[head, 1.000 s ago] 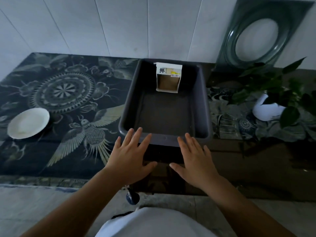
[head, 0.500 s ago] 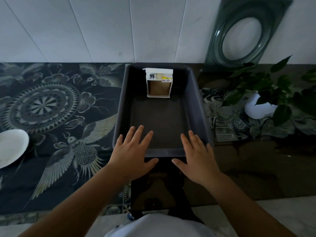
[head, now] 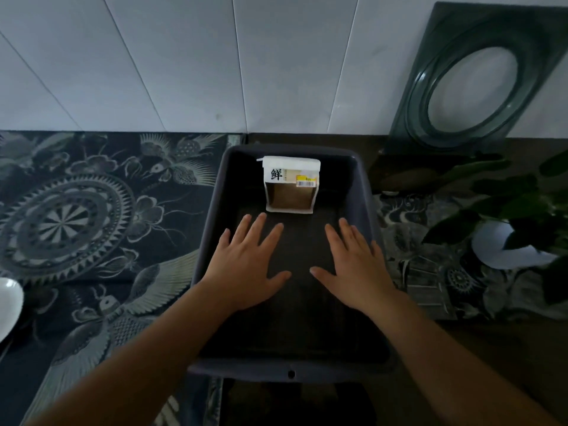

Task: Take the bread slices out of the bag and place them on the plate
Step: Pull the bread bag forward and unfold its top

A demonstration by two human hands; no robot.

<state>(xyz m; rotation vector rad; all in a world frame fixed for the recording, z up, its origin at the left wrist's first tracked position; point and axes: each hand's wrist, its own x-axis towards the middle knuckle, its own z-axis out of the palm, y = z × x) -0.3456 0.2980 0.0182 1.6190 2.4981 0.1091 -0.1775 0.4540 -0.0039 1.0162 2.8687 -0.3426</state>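
So the bread bag is seen standing upright at the far end of a dark plastic bin, white top with a black character and a small yellow sticker, brown window below. It's closed, nothing taken out. Both hands are held flat over the bin's inside, palms down, fingers spread and pointing at the bag; nothing is gripped in either. The left hand is a bit closer, fingertips just short of the bag's bottom corner, the right hand off to the other side. The plate is only caught at the far left edge of the desk, well apart from the bin, on a dark patterned cloth. A leafy plant in a white pot is spotted on the right.
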